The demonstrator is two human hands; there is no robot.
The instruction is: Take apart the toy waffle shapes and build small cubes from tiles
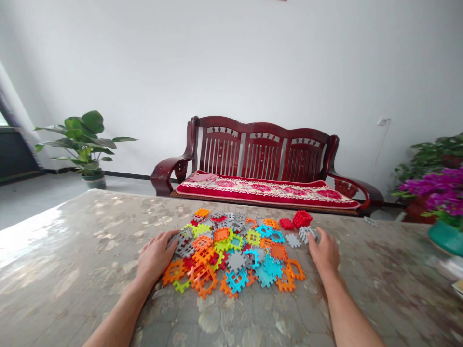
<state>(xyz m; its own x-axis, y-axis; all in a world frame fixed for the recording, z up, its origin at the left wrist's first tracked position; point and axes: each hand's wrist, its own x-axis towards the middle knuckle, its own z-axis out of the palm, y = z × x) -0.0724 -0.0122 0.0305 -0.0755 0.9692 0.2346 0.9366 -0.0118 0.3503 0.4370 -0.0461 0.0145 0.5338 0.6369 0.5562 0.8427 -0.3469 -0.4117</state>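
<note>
Flat interlocking plastic tiles with notched edges lie in a loose pile [237, 260], in orange, blue, lime, grey and red. My left hand [156, 254] rests on the table at the pile's left edge, its fingers stretched out and the thumb apart, beside grey window tiles [185, 249]. At the right, my right hand [326, 251] has its thumb and fingers around a small grey stack of tiles [306, 234]. A single flat grey tile [292, 240] lies just left of it. Behind that sits a red cluster of tiles [302, 219], with another red tile [287, 223] alongside.
A patterned cloth covers the table [90, 255]. Beyond it stands a dark red wooden bench [262, 152] with a red floral cushion [267, 189]. A small grey piece [370, 221] lies farther right. Purple flowers in a teal pot [446, 237] stand at the right edge.
</note>
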